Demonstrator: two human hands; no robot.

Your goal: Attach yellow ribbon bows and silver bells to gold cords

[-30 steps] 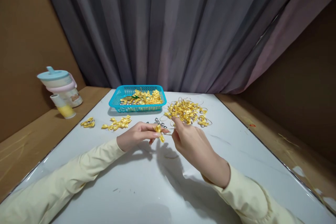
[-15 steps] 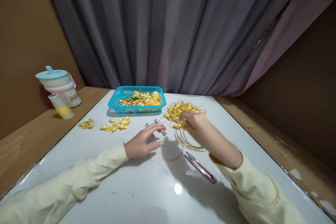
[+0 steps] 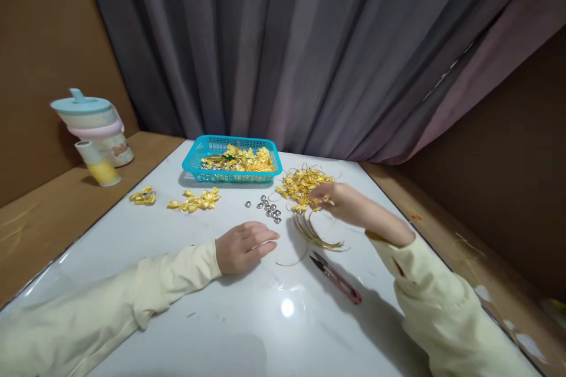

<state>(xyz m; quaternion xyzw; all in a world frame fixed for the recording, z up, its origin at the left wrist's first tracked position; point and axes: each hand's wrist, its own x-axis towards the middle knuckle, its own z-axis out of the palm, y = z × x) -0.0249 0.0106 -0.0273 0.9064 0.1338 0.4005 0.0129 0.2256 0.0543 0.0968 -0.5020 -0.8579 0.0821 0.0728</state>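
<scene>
Right hand (image 3: 349, 203) is now digging into the bow pile (image 3: 300, 184), grip unclear. Left hand (image 3: 243, 245) is lying open, no longer pinching anything.

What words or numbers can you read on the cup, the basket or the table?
No words or numbers can be read.
The cup bears a small brownish mark on its side, too blurred to tell if it is writing.
The blue basket and red snips show no lettering.
</scene>
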